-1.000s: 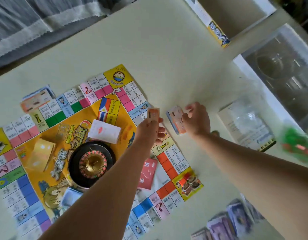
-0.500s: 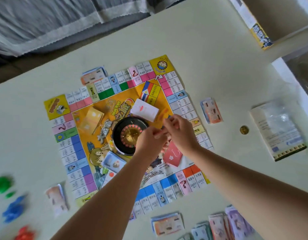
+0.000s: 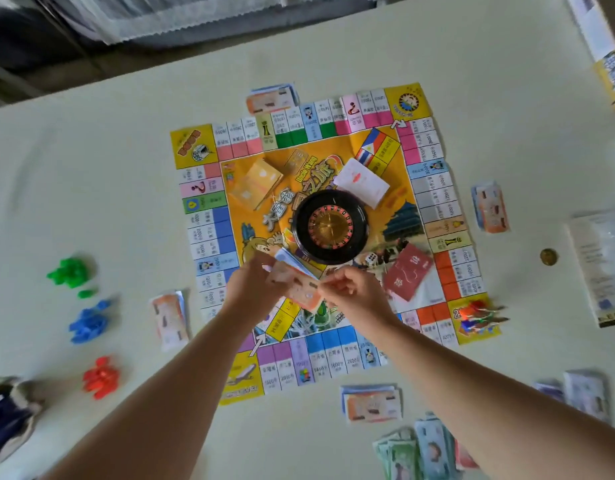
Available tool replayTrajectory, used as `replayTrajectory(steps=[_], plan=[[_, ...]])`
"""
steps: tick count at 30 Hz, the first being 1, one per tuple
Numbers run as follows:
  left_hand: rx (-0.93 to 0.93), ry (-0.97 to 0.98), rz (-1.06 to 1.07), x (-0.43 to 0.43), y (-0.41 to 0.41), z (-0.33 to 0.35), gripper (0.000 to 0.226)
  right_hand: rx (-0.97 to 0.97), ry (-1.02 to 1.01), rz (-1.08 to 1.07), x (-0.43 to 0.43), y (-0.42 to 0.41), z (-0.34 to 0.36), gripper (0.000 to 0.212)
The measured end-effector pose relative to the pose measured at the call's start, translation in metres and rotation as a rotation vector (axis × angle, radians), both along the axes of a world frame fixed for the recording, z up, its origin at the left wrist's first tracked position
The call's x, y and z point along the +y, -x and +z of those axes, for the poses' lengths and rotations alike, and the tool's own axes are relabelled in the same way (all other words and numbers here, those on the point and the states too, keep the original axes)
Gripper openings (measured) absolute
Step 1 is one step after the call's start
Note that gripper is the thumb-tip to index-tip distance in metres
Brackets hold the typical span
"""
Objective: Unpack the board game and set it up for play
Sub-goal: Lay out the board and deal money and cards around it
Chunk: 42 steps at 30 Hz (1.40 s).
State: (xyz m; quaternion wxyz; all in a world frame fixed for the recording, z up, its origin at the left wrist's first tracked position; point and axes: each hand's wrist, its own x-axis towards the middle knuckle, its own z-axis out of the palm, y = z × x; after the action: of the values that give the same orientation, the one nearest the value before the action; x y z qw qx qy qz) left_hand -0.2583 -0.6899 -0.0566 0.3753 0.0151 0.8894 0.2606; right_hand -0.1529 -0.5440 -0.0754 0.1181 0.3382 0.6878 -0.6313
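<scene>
Head view: one camera, looking down.
Left hand [image 3: 259, 287]: fingers curled, pinching the left end of the notes [image 3: 299, 289].
Right hand [image 3: 356, 296]: pinching the notes' right end.
Board [image 3: 320, 143]: spread flat under both hands, on the table [image 3: 472, 64].
Wheel [image 3: 330, 226]: just beyond the hands, mid-board.
Red cards [image 3: 406, 275]: just right of the right hand.
Pile [image 3: 169, 318]: left of the left hand, off the board.

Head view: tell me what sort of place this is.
Probably a room in a home: a pale table with a board game spread on it, and a lace-edged curtain hanging beyond its far edge.
</scene>
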Motion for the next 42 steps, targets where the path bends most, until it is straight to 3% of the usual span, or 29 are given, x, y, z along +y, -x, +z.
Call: replayTrajectory(steps=[2, 5, 11, 15, 17, 21, 27, 31, 35, 39, 42], plan=[[0.144, 0.015, 0.01, -0.004, 0.001, 0.001, 0.039, -0.043, 0.068, -0.132, -0.006, 0.01, -0.005, 0.005], [0.299, 0.064, -0.161, -0.012, -0.005, 0.001, 0.044, -0.096, 0.044, -0.247, -0.016, 0.021, -0.016, 0.005], [0.313, 0.088, -0.503, -0.014, -0.023, -0.017, 0.054, -0.177, -0.173, -0.202, -0.029, 0.022, -0.032, 0.008], [0.309, 0.092, -0.462, -0.012, -0.027, -0.02, 0.051, -0.026, -0.544, -0.023, -0.034, 0.017, -0.025, 0.014], [0.317, 0.085, -0.46, -0.012, -0.027, -0.02, 0.049, 0.048, -0.626, 0.139, -0.035, 0.015, -0.021, 0.014], [0.271, 0.091, -0.502, -0.014, -0.025, -0.02, 0.048, -0.031, -0.638, 0.38, -0.037, 0.011, -0.018, 0.034], [0.361, 0.026, -0.341, -0.023, -0.043, -0.002, 0.033, 0.089, -0.581, 0.284, -0.035, -0.008, -0.009, 0.025], [0.23, 0.006, -0.273, -0.036, -0.089, 0.003, 0.02, 0.042, -0.534, 0.207, -0.045, -0.063, -0.005, 0.019], [0.021, 0.009, -0.217, -0.047, -0.153, -0.003, 0.023, -0.087, -0.497, 0.211, -0.054, -0.123, -0.001, 0.019], [-0.184, 0.001, -0.128, -0.048, -0.221, -0.012, 0.021, -0.085, -0.571, 0.268, -0.047, -0.18, 0.003, 0.011], [-0.256, 0.01, -0.02, -0.042, -0.261, -0.021, 0.021, -0.061, -0.622, 0.322, -0.036, -0.214, 0.001, 0.018]])
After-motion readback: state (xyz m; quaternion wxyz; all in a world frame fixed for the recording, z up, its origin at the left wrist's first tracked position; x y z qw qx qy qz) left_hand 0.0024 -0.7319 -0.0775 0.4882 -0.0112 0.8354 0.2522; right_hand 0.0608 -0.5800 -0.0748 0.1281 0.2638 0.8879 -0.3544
